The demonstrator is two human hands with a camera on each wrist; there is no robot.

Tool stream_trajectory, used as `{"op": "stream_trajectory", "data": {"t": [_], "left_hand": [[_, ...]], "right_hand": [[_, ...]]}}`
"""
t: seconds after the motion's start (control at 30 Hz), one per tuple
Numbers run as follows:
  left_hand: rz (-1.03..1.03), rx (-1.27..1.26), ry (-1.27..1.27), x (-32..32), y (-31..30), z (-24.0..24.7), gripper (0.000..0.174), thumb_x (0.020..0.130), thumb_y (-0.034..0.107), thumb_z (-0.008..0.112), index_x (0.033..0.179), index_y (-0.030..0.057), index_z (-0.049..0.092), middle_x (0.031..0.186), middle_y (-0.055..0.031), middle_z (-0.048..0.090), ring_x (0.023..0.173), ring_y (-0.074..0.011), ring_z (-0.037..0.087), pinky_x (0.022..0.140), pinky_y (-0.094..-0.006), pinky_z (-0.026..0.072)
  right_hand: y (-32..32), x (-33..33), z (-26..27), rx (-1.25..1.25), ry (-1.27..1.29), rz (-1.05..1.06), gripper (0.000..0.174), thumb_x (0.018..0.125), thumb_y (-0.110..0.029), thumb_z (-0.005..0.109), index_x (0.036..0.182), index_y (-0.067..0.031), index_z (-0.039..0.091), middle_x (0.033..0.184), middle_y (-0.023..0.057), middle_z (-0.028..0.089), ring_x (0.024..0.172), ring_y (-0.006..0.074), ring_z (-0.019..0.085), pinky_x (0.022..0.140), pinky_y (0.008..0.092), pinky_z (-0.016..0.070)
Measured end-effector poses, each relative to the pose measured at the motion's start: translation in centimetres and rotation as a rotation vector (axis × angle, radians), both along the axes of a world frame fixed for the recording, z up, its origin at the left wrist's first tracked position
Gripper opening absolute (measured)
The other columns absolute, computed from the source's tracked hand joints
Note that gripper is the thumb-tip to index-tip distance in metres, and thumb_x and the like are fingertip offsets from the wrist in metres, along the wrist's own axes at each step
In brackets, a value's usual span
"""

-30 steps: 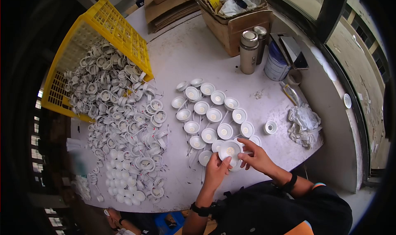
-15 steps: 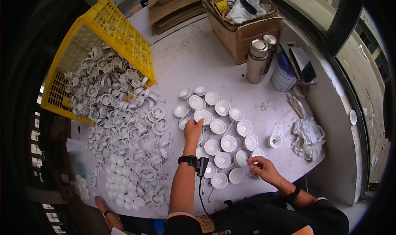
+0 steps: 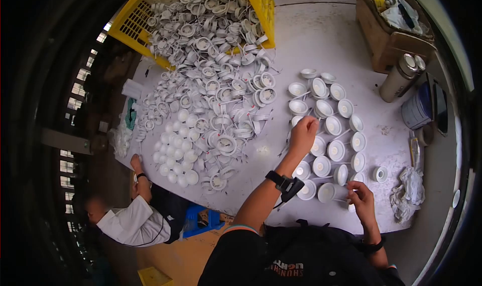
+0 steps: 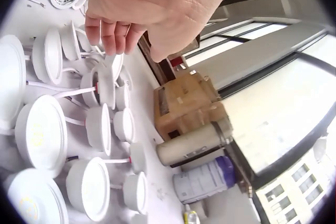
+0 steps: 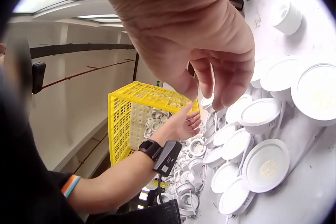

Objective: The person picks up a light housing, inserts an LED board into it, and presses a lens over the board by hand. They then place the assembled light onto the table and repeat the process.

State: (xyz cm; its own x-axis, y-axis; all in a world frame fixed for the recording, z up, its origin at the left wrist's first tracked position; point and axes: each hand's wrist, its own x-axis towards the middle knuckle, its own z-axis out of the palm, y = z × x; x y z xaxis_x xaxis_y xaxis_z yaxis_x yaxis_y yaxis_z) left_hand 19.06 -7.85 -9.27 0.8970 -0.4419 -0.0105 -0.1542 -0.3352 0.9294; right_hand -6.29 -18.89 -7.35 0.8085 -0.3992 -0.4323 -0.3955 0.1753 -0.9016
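Note:
White round downlights (image 3: pixel 336 150) with yellowish centres stand in slanting rows on the pale table, several with wires trailing from them. My left hand (image 3: pixel 304 135) hovers over the left side of these rows. Its fingers hang relaxed and hold nothing; in the right wrist view the left palm (image 5: pixel 181 125) shows bare. Beside the near right end of the rows is my right hand (image 3: pixel 362 200), loosely bent, with a gap between thumb and fingers. A tilted downlight (image 3: pixel 340 175) stands just left of it.
A yellow crate (image 3: pixel 261 15) spills white lamp housings (image 3: pixel 211 45) across the table's left. White domes (image 3: pixel 175 153) lie in front of them. Flasks (image 3: pixel 399 79), a cardboard box (image 3: pixel 389 42) and a crumpled cloth (image 3: pixel 409 193) line the right side. Another person (image 3: pixel 138 220) sits at lower left.
One second ago both hands held a downlight; half a second ago the left hand had it among the upper rows. That hand has now come away from it, bare. The head view has turned left.

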Motion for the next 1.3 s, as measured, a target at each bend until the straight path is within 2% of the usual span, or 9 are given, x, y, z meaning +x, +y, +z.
{"op": "stream_trajectory", "data": {"t": [0.17,0.3,0.5,0.7,0.73,0.83,0.9,1.1,1.3], "left_hand": [[0.290,-0.054,0.160,-4.7,11.9,1.3,0.013,0.083,0.012,0.057,0.089,0.0013,0.059,0.075,-0.0058,0.060,0.060,-0.0136,0.056,0.057,-0.0289,0.0450],[0.727,0.301,-0.419,-0.5,21.3,-1.2,0.024,0.077,0.016,0.063,0.097,0.0033,0.058,0.098,-0.0119,0.056,0.091,-0.0227,0.053,0.079,-0.0342,0.0435],[0.645,0.766,-0.367,5.3,24.9,-2.9,0.038,0.074,0.029,0.066,0.100,0.0028,0.058,0.101,-0.0160,0.057,0.098,-0.0349,0.051,0.082,-0.0425,0.0416],[0.757,0.375,-0.399,6.7,25.3,-0.4,0.028,0.078,0.025,0.062,0.092,0.0011,0.057,0.090,-0.0165,0.059,0.084,-0.0326,0.055,0.075,-0.0406,0.0432],[0.775,0.259,-0.469,5.9,24.5,1.1,0.020,0.082,0.020,0.057,0.088,0.0005,0.055,0.084,-0.0121,0.059,0.075,-0.0221,0.055,0.068,-0.0329,0.0438],[0.523,-0.254,-0.169,2.3,22.1,5.9,0.015,0.085,0.015,0.055,0.088,0.0004,0.055,0.078,-0.0055,0.058,0.067,-0.0112,0.052,0.062,-0.0243,0.0420],[0.273,-0.142,-0.108,-1.7,19.9,9.5,0.013,0.085,0.013,0.057,0.089,0.0004,0.055,0.076,-0.0005,0.057,0.064,-0.0046,0.049,0.057,-0.0194,0.0399],[-0.558,0.339,-0.008,-11.8,13.5,17.3,0.025,0.073,0.008,0.069,0.095,0.0020,0.057,0.078,-0.0052,0.062,0.066,-0.0113,0.058,0.061,-0.0235,0.0461],[-0.360,0.060,0.287,-14.5,11.5,13.4,0.035,0.075,0.020,0.070,0.100,0.0003,0.054,0.089,-0.0074,0.061,0.079,-0.0111,0.057,0.072,-0.0251,0.0455]], "right_hand": [[1.0,-1.0,0.5,-0.026,-0.034,0.041,0.027,0.083,-0.008,0.056,0.108,-0.0007,0.055,0.094,0.0068,0.058,0.071,0.0099,0.054,0.058,0.0228,0.0446],[2.0,-1.2,1.3,-0.027,-0.037,0.103,0.026,0.083,-0.009,0.057,0.107,-0.0007,0.055,0.093,0.0056,0.059,0.072,0.0107,0.055,0.060,0.0233,0.0452],[3.8,-1.0,2.4,-0.070,-0.080,0.187,0.023,0.081,-0.004,0.059,0.104,0.0000,0.055,0.095,0.0054,0.060,0.072,0.0117,0.057,0.063,0.0245,0.0467],[4.2,-1.8,2.5,-0.108,-0.093,0.146,0.023,0.081,-0.004,0.059,0.103,-0.0001,0.056,0.096,0.0057,0.061,0.073,0.0117,0.057,0.065,0.0251,0.0470],[4.3,-1.9,2.7,-0.105,-0.096,0.135,0.023,0.081,-0.004,0.059,0.103,-0.0001,0.056,0.096,0.0057,0.061,0.073,0.0117,0.057,0.065,0.0251,0.0470],[4.4,-1.9,3.3,-0.009,-0.077,0.114,0.022,0.081,-0.004,0.060,0.103,0.0000,0.057,0.096,0.0056,0.061,0.073,0.0106,0.057,0.065,0.0245,0.0466],[4.9,-1.0,4.6,0.013,-0.140,0.176,0.024,0.081,-0.005,0.060,0.104,0.0000,0.057,0.094,0.0067,0.060,0.073,0.0100,0.057,0.063,0.0241,0.0465],[6.4,1.4,11.8,-0.130,-0.335,0.394,0.038,0.078,-0.012,0.067,0.114,-0.0042,0.056,0.092,0.0074,0.057,0.068,0.0103,0.056,0.059,0.0223,0.0470],[6.6,0.9,11.0,0.187,-0.233,0.246,0.040,0.080,-0.009,0.063,0.117,0.0004,0.051,0.085,0.0059,0.057,0.063,0.0074,0.057,0.051,0.0206,0.0464]]}}
